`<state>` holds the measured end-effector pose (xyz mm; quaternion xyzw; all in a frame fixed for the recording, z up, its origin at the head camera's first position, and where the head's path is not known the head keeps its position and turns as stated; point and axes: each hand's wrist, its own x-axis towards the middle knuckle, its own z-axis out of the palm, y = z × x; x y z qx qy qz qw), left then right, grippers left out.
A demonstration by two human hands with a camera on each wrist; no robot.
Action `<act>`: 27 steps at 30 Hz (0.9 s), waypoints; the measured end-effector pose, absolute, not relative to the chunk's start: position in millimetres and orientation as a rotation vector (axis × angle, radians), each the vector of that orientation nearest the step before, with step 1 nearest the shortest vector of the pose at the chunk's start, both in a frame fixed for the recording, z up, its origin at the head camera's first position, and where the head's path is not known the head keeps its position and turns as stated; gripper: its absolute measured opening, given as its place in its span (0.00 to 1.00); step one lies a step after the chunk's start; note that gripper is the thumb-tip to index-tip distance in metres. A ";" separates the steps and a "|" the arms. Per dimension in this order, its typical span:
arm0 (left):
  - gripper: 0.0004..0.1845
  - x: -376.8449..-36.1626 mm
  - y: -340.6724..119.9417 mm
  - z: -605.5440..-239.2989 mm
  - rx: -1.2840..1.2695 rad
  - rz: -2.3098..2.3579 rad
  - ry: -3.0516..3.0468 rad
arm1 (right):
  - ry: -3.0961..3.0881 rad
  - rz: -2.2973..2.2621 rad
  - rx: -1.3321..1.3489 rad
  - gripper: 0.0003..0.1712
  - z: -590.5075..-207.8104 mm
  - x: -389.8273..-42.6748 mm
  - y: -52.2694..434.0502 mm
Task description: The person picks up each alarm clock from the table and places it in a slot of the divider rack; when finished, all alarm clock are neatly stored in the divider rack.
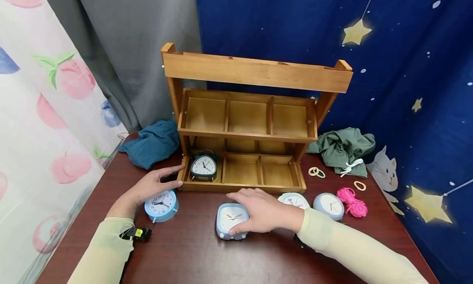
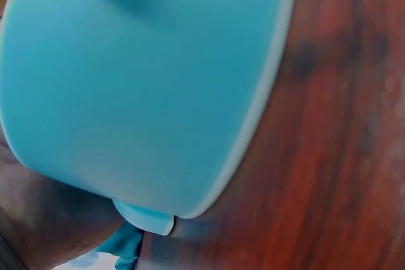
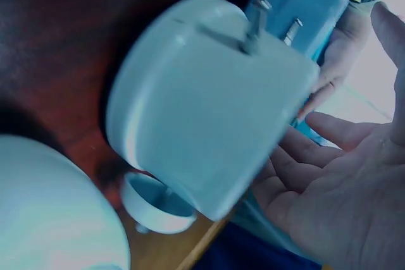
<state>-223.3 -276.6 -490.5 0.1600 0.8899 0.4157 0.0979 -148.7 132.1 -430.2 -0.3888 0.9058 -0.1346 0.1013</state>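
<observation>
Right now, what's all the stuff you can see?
Shelf: one, brown, middle
Triangular clock: one, black, shelf's lower left compartment
Bright round clock: one, blue, left
Square clock: one, light blue, front middle
Half-hidden clock: one, pale, right of middle
Yarn: one, pink, right
Pale round clock: one, light blue, beside yarn
Rings: three, peach and greenish, right
Left cloth: one, teal, beside shelf
Right cloth: one, green, beside shelf
Table: one, red-brown, underneath
Curtains: three, white, grey, blue, around
Cat picture: one, grey, right
Left hand: one, cream-sleeved, at shelf
Right hand: one, cream-sleeved, at square clock
</observation>
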 end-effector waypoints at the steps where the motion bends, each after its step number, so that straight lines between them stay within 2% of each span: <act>1: 0.39 -223.2 -276.7 -490.3 0.472 1.231 2.634 | 2.671 -0.388 -1.155 0.60 -432.7 -147.6 132.5; 11: 0.39 -221.9 -274.5 -490.2 0.477 1.225 2.645 | 2.691 -0.251 -1.234 0.65 -447.5 -144.4 131.4; 18: 0.39 -222.4 -276.0 -492.8 0.466 1.235 2.635 | 2.704 -0.263 -1.259 0.63 -451.4 -141.8 128.2; 27: 0.39 -222.9 -277.0 -493.2 0.481 1.235 2.640 | 2.838 -0.310 -1.349 0.64 -436.0 -150.7 131.2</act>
